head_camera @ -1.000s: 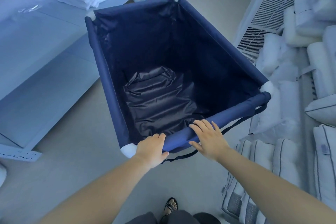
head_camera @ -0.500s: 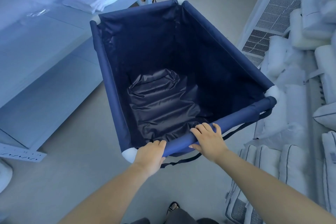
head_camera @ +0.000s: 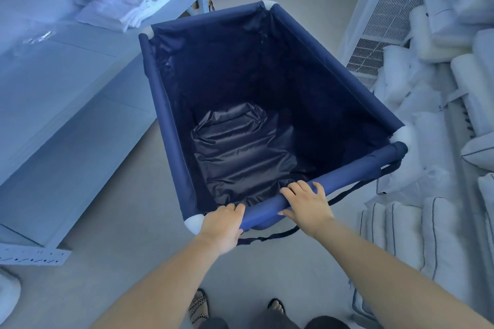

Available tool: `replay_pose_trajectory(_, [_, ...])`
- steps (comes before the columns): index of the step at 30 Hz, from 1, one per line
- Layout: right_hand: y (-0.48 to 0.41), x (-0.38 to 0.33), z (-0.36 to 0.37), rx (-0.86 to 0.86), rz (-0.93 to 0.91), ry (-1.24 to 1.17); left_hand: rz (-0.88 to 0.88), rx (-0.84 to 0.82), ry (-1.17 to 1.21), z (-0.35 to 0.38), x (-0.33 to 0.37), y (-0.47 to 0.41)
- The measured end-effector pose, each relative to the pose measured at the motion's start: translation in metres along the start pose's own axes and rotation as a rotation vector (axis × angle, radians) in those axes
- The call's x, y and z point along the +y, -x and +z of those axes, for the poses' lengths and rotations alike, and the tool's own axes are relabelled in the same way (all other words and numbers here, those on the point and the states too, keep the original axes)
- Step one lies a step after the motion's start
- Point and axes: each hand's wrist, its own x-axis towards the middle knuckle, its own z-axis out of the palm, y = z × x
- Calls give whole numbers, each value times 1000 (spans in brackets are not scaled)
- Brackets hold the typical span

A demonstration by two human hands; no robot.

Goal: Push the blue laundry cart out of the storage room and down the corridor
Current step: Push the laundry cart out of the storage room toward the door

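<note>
The blue laundry cart (head_camera: 171, 125) has rolled slightly forward between the shelving (head_camera: 66, 93) and stacked pillows (head_camera: 433, 222). My left hand (head_camera: 223, 227) and right hand (head_camera: 307, 201) both curl closed over its near rail, and I see its inside empty.

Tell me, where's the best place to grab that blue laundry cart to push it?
Grip the padded near top rail of the blue laundry cart, coming from the person's side. It is a round bar facing the pusher. The left hand and right hand sit there, fingers curled over it.
</note>
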Motion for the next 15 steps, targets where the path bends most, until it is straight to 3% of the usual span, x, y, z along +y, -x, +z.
replay_pose_trajectory(15, [-20,-65,-10,-45,212,-202,126,-33,-31,-21,-74,-13])
